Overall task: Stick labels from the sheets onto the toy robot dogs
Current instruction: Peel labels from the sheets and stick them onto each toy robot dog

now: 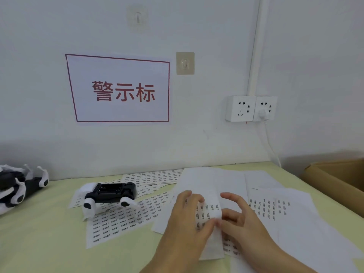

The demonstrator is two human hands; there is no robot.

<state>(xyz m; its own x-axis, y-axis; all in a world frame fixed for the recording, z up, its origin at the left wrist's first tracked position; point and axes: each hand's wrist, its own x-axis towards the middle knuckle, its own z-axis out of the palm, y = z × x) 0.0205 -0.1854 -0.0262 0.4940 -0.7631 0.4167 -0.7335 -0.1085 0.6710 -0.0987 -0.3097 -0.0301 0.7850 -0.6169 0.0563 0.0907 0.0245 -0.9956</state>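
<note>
Two bare hands worked over a spread of white label sheets on a pale green table (39,243), seen from a camera worn on the head. The left hand (185,219) lay on a partly used label sheet (208,211), its fingers curved down onto the paper and its thumb meeting the right hand at the sheet's curled strip. The right hand (240,219) pinched that same spot between thumb and forefinger, its other fingers spread and lifted above the paper. Whether a single label was already lifted in that pinch could not be told. So both grips were closed lightly on the sheet rather than released.

To the left of the hands, well apart from them, a black and white toy robot dog (110,194) lay on its back on another label sheet (122,219) that was nearly full of printed labels. More full sheets (153,177) lay fanned out behind it, near the wall. Further toy dogs (17,188) lay in a heap at the table's left edge.

Blank and part-used sheets (275,207) overlapped to the right of the hands. A cardboard box (334,176) stood at the far right. On the wall hung a red-bordered sign (120,89), and a double wall socket (251,108) with one white plug in it.
</note>
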